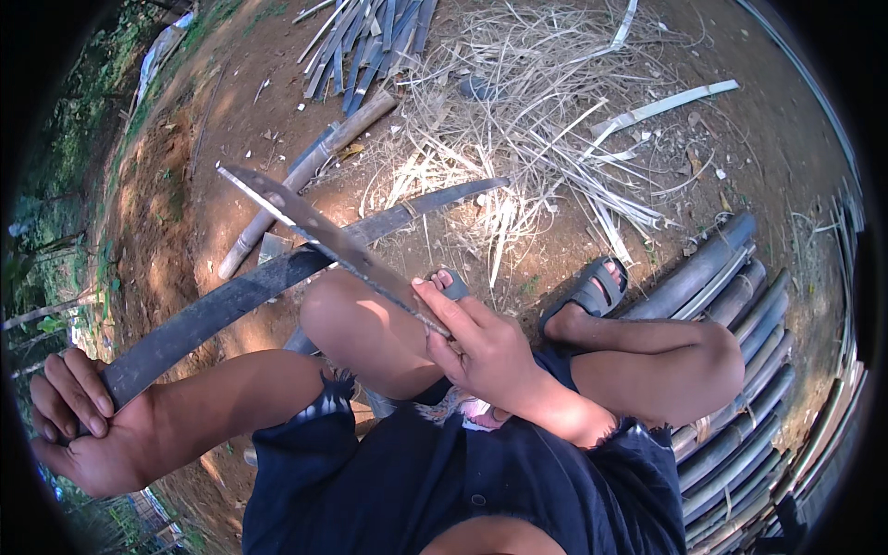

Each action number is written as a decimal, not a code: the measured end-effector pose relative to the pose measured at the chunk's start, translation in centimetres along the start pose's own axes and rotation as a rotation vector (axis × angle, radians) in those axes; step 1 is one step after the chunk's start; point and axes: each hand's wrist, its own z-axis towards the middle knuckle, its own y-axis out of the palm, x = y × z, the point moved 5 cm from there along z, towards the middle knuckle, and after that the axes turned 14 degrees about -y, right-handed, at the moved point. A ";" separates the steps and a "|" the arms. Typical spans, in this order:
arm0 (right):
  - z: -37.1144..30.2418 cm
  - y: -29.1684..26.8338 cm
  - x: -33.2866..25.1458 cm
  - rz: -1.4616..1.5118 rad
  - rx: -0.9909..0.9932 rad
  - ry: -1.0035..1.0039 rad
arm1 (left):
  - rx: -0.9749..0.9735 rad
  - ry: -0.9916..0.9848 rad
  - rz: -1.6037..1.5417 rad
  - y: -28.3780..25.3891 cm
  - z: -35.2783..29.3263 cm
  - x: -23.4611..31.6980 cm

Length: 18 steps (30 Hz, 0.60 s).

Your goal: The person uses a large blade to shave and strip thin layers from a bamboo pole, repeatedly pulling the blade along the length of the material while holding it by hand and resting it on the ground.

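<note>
At the far left my left hand (pixel 92 425) is closed round the near end of a long dark bamboo strip (pixel 199 333). The strip slants up and away to the right, past my knee, and its far end narrows over the pale shavings. My right hand (pixel 486 347), in the middle, grips a broad-bladed knife (pixel 342 242) with a brownish face and a bright edge. The blade points up to the left and crosses over the strip. Whatever handle the knife has is hidden in my fingers.
Beyond my feet spreads a heap of pale shavings (pixel 518 111). Split dark strips (pixel 370 46) lie at the back, with a bamboo pole (pixel 347 134) nearer. Several bamboo poles (pixel 731 444) are stacked at my right. My bent knees (pixel 356 314) sit close under the blade.
</note>
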 end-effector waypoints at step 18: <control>-2.6 -0.3 6.0 -0.088 -0.068 0.197 | -0.092 0.046 -0.045 1.8 -3.7 1.4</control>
